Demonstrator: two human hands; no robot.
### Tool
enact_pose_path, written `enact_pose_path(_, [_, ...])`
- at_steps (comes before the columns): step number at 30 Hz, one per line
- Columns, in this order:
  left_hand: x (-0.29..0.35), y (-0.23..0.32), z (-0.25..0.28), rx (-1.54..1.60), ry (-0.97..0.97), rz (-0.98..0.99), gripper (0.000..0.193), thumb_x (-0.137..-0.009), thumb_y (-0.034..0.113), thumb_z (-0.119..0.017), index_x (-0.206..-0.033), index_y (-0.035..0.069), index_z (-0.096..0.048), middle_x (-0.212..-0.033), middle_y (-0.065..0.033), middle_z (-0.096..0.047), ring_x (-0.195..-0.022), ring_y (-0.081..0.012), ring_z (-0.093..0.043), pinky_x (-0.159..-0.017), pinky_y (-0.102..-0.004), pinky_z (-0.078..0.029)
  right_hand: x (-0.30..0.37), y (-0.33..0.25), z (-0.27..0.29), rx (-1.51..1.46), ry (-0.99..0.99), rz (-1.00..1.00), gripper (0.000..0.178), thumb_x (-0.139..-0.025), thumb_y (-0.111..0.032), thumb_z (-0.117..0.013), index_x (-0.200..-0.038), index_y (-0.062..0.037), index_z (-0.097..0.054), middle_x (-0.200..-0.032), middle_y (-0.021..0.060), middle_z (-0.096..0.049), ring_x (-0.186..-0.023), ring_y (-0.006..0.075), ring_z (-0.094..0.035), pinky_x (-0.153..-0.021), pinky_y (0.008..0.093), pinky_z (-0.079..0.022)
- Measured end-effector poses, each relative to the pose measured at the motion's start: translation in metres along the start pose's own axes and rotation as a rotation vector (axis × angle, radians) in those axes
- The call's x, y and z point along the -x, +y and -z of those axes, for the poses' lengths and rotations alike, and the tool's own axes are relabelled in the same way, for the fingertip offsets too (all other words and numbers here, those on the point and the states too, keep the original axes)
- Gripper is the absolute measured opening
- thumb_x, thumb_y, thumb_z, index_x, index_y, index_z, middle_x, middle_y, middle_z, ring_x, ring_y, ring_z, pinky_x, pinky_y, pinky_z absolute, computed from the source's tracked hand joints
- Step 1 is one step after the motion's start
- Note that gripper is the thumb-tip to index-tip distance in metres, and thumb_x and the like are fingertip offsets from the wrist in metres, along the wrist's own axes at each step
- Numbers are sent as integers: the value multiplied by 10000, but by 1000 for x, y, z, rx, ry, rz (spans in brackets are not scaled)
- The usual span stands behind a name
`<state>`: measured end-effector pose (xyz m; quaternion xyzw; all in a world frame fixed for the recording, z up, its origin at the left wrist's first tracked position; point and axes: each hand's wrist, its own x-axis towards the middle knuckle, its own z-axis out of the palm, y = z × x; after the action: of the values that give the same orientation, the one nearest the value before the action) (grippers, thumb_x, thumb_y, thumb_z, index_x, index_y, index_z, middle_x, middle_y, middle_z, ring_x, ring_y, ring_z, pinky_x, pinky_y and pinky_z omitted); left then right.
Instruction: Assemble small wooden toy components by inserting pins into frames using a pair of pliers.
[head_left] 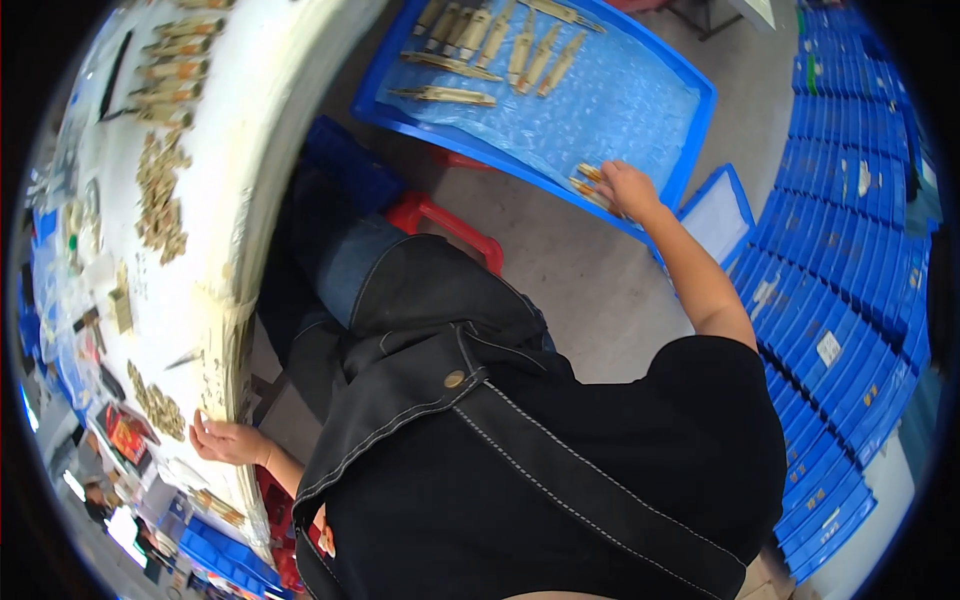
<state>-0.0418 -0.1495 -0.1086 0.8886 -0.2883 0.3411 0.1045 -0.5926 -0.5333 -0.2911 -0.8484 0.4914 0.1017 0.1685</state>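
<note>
My right hand (625, 190) reaches out to the near right corner of a large blue tray (700, 100) lined with clear bubble wrap. Its fingers close on a few long brass-coloured parts (587, 178) lying at the tray's edge. Several more of the same parts (495, 45) lie in a row at the tray's far end. My left hand (225, 440) rests on the edge of a white worktable (270, 120), fingers apart and holding nothing. A small heap of brass pieces (158, 405) sits just beside it.
Stacks of blue bins (850, 250) fill the floor at the right. A red stool (450, 225) stands under my legs. A trail of small brass pieces (160, 200) and assorted tools and packets cover the worktable. A second blue tray (715, 215) leans below the large one.
</note>
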Motion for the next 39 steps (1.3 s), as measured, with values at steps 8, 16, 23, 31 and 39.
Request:
enact_pose_path(8, [1,4,4,-101,-95,11,307,-794,-3,-449,-1083,23,-550,-1096,-122,-564,-1104,-302,-476,-970,-387,-369,-28,-38,4,-53,183,553,207,-737,-80,-586,-940,-40,-578,-993,132,-554,-878,336,-526,-794,397,-430])
enact_pose_path(16, [-4,13,41,425,-30,223,270,-760,7,-566,-1030,19,-578,-1262,-153,-394,-1012,-282,-481,-866,-348,-421,-27,-13,3,21,-79,637,286,-737,-12,-548,-1019,-36,-588,-1007,127,-564,-893,312,-530,-801,357,-434])
enact_pose_path(23, [-6,-84,76,214,69,313,262,-776,9,-566,-1037,23,-578,-1219,-141,-438,-1035,-277,-471,-883,-342,-409,-51,-42,26,47,88,595,372,-773,-3,-539,-1143,-41,-539,-1097,142,-521,-872,299,-536,-770,367,-449])
enact_pose_path(31, [12,-284,78,-366,-38,612,283,-829,239,-585,-1029,40,-566,-1027,-131,-524,-940,-310,-500,-808,-385,-426,-58,-148,72,-301,322,248,438,-826,5,-522,-1254,-68,-464,-1172,140,-463,-810,239,-536,-693,312,-470])
enact_pose_path(39, [2,-296,90,-324,-428,710,407,-842,369,-552,-1115,71,-503,-1067,-153,-462,-953,-334,-467,-796,-432,-423,-33,-259,98,-243,232,486,323,-831,11,-511,-1149,-48,-521,-1066,121,-501,-754,218,-531,-641,295,-460])
